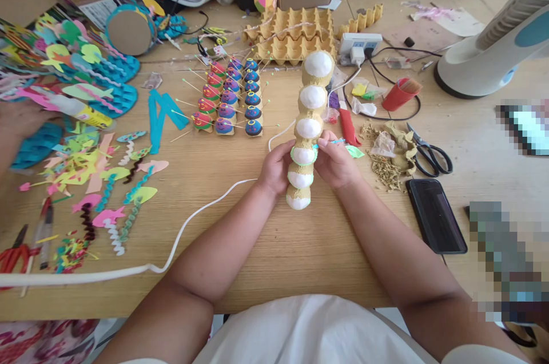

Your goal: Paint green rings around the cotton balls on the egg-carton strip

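Observation:
In the head view I hold an egg-carton strip [305, 128] upright, a row of several bumps with white tops and tan sides. The nearer bumps carry a thin light-green line around their white tops. My left hand [278, 168] is closed on the strip's left edge. My right hand [337, 161] is pinched around a slim blue tool [316, 146], its end against the strip's right side; whether it is a pen or a brush I cannot tell. Behind the strip stand rows of painted carton caterpillars [228, 95], red, purple and blue, with pins for feelers.
Tan egg trays [295, 35] lie at the back beside a power strip [361, 42]. Scissors [429, 152], a phone [436, 215] and a fan [476, 49] are on the right. Paper fish [109, 216] cover the left, where another person's hand [26, 123] reaches in. A white cable [184, 226] crosses the table.

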Available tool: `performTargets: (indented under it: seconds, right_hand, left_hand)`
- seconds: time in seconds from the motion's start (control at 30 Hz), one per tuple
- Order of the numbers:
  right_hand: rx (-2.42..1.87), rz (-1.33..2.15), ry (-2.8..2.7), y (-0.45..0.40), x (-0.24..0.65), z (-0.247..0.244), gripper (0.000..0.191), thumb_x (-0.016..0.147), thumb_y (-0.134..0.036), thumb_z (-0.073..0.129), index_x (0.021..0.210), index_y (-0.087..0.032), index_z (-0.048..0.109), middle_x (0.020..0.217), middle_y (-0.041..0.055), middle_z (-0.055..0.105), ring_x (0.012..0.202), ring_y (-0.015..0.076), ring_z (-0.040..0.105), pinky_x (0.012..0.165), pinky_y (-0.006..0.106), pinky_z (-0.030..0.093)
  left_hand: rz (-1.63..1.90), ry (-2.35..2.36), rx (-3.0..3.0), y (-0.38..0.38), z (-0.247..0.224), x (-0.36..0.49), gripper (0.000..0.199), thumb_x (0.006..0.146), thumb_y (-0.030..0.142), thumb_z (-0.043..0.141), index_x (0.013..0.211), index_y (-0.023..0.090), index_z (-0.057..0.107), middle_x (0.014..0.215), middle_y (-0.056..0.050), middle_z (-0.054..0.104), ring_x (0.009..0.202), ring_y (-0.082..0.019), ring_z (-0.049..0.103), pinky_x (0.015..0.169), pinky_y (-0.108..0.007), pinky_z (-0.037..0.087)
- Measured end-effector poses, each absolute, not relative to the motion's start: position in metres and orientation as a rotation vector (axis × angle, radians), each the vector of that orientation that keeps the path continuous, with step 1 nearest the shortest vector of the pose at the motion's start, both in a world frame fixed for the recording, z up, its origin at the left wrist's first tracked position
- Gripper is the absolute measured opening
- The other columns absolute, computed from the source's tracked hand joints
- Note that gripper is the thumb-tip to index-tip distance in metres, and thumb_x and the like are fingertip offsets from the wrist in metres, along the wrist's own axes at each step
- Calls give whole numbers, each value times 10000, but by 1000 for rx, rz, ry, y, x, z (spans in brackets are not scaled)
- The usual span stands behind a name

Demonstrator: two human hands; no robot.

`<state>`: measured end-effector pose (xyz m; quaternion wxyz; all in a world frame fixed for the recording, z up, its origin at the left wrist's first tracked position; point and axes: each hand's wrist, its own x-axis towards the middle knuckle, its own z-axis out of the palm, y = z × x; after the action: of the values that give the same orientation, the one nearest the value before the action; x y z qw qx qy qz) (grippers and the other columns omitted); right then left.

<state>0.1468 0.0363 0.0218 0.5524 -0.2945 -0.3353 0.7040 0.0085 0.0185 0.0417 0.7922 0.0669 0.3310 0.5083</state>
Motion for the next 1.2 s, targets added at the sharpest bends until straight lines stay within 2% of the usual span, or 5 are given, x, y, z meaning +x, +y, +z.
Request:
performTargets:
  seconds: [0.33,0.67,0.97,1.07,1.2]
  right_hand:
    - [-689,1639,-828,36,148,21,598,699,-513,964,720,-255,426,721,-46,465,688,147,465,662,322,421]
    - [-632,1674,-751,36,147,21,550,656,-457,1009,701,-243,505,703,-57,524,666,127,487,629,296,397]
    - [-571,1684,-744,34,147,28,557,662,-446,1017,720,-235,505,709,-68,502,663,107,468,680,279,405]
    - [-598,1677,-798,34,147,27,558,679,-473,1005,706,-233,503,688,-59,494,666,116,460,684,296,394]
    - [-612,1671,-812,35,146,24,569,682,-501,999,706,-237,496,685,-51,493,676,130,455,683,308,380]
  left_hand:
    - [1093,688,119,18,41,9,138,947,248,650,865,168,727,677,-42,748,717,-261,799,725,-365,644]
    - [1082,673,150,19,37,9,278,1002,246,532,834,157,734,635,-51,723,765,-262,804,748,-359,642]
    - [1188,598,158,22,31,5,315,1024,251,519,820,191,752,672,-45,759,540,-179,680,531,-284,521]
    - [1168,607,175,22,30,4,341,1032,278,508,816,199,759,607,-37,707,515,-193,655,576,-323,534]
    - [1172,632,146,22,33,6,340,1037,256,497,861,204,784,661,-43,748,608,-222,722,673,-353,575]
